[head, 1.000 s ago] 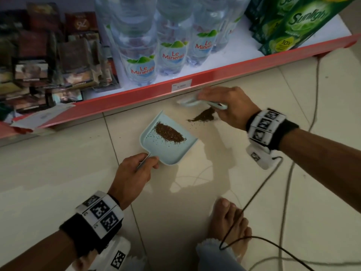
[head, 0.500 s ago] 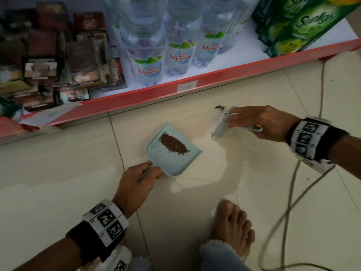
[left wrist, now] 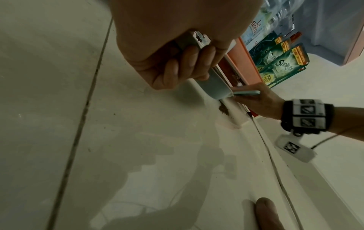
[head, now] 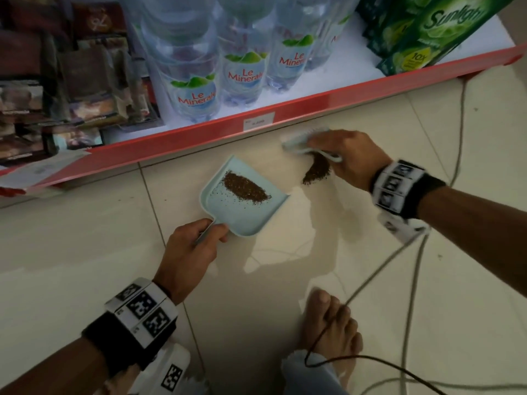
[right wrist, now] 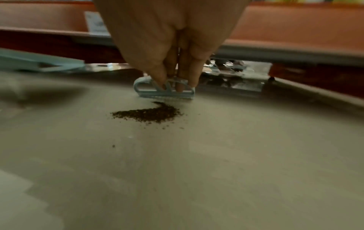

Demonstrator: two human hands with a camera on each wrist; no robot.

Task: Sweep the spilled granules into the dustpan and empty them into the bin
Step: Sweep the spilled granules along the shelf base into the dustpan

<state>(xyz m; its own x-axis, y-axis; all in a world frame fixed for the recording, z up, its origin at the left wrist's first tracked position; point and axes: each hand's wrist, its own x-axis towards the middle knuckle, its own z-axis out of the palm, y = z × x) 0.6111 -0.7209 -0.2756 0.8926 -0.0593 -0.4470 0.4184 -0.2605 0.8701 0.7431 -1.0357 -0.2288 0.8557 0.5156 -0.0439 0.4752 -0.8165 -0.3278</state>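
Granules (head: pixel 316 173) lie in two lots: a dark heap on the floor (head: pixel 285 266) just right of the dustpan's open edge, and a second band (head: pixel 246 188) inside the dustpan (head: pixel 242 212).

Left hand (head: pixel 185 252): grip wrapped round the dustpan handle, fingers curled under it and thumb on top; the wrist view shows the fingers (left wrist: pixel 189 62) folded against the handle (left wrist: pixel 189 42). The pan lies on the floor, its open edge toward the loose heap.

Right hand (head: pixel 350 155): grip pinching a small pale-blue brush (head: pixel 302 139), fingertips pressed onto its back. In the wrist view the fingertips (right wrist: pixel 189 80) sit in the openwork top of the brush (right wrist: pixel 165 91), bristles down at the floor, just behind the heap (right wrist: pixel 151 114). Brush and heap are close; whether bristles touch the granules cannot be told.

Dustpan contents: one elongated band of brown granules across the middle, with scattered specks around it. The heap on the floor stands apart from the pan's lip.

Floor: glossy cream tiles with dark grout lines. A bare foot (head: pixel 330 323) rests near the lower edge, and a cable (head: pixel 379 277) runs across the tiles from the right wrist. Both wrists carry black bands with printed markers.

Room: a low red-edged shelf (head: pixel 256 129) borders the floor beyond the hands. It holds water bottles (head: pixel 194 81) labelled Le Minerale, green Sunlight pouches (head: pixel 427 32) to the right, and dim packets (head: pixel 71 81) to the left.
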